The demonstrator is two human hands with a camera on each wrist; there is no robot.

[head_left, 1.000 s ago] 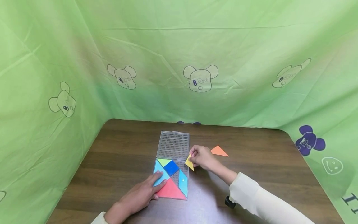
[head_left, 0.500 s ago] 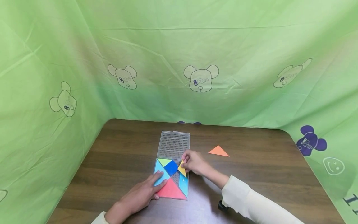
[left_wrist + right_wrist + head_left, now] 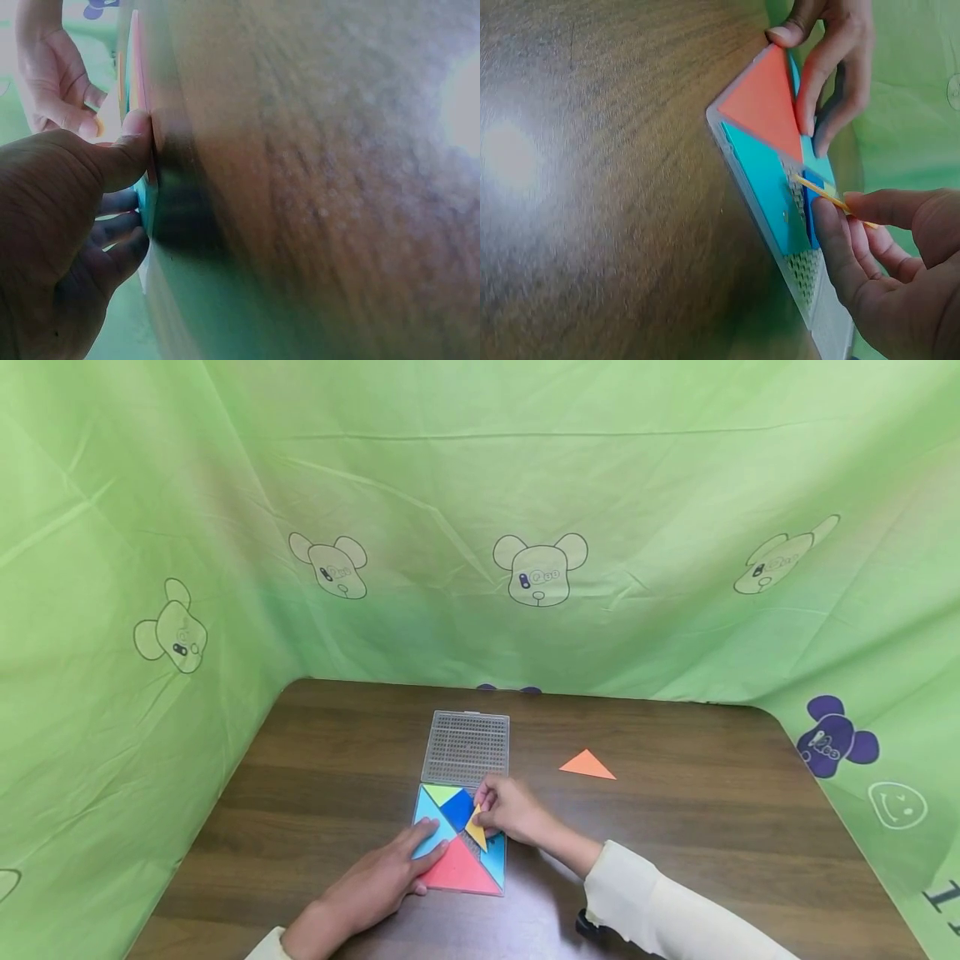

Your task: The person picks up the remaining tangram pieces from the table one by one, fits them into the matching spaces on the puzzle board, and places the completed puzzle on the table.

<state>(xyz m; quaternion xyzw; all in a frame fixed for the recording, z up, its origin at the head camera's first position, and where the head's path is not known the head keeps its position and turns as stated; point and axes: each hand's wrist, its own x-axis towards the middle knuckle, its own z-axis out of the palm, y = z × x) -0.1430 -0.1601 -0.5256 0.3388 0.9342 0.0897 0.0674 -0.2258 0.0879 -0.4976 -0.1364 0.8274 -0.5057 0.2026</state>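
Note:
A clear tangram case (image 3: 504, 877) lies unfolded on the table, its near half holding a red triangle (image 3: 457, 870), a light blue triangle (image 3: 424, 808), a blue square (image 3: 454, 810), a small lime triangle (image 3: 439, 792) and a light blue parallelogram (image 3: 763, 187). My left hand (image 3: 378, 878) rests on the case's left side, two fingers on the pieces, thumb against the near edge. My right hand (image 3: 516, 812) pinches a yellow triangle (image 3: 477, 828) between thumb and fingers, tilted above the gap between square, red triangle and parallelogram.
An orange triangle (image 3: 588, 765) lies on the wooden table (image 3: 660, 827), right of the case. The case's gridded lid half (image 3: 467, 748) lies flat at the far side. Green printed cloth (image 3: 420, 485) hangs behind and beside the table.
My right hand has brought the yellow triangle leftward and nearer to me, from the case's right edge to over the gap. My left hand has stayed in place.

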